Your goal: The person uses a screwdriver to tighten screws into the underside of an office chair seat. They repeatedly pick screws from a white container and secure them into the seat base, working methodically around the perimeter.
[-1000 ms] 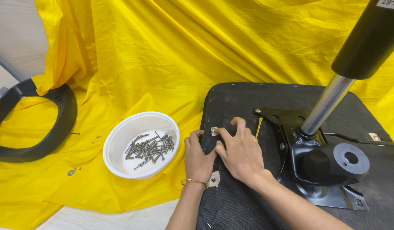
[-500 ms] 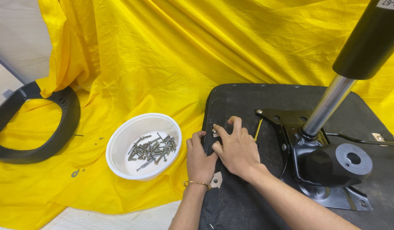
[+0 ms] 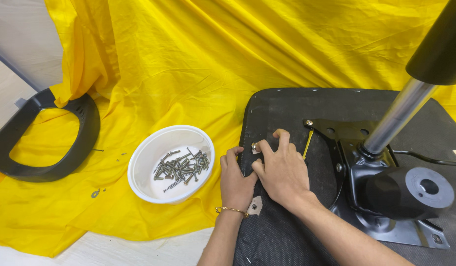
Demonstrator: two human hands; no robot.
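1. Pressing down on the black seat underside (image 3: 287,113) at lower centre of the frame, both hands lie side by side at its left edge.
2. Left hand (image 3: 236,180): fingers curled, laid over the left rim of the seat underside; whether it grips anything cannot be told. A thin gold bracelet (image 3: 231,210) circles the wrist.
3. Right hand (image 3: 283,170): fingers bent and spread, palm down on the fabric, fingertips at a small tan tab with a silver screw (image 3: 255,146); it holds nothing that shows.
4. A second tan tab (image 3: 254,206) sits on the seat edge just below the left hand.
5. A thin yellow stick (image 3: 308,143) lies just right of the right hand, against the black metal mounting plate (image 3: 346,135).
6. A chrome column (image 3: 398,116) rises from the plate toward the upper right of the frame.
7. A white bowl of screws (image 3: 171,165) stands just left of the left hand, on the yellow cloth (image 3: 188,59).
8. A black armrest loop (image 3: 45,135) lies at the far left of the frame.
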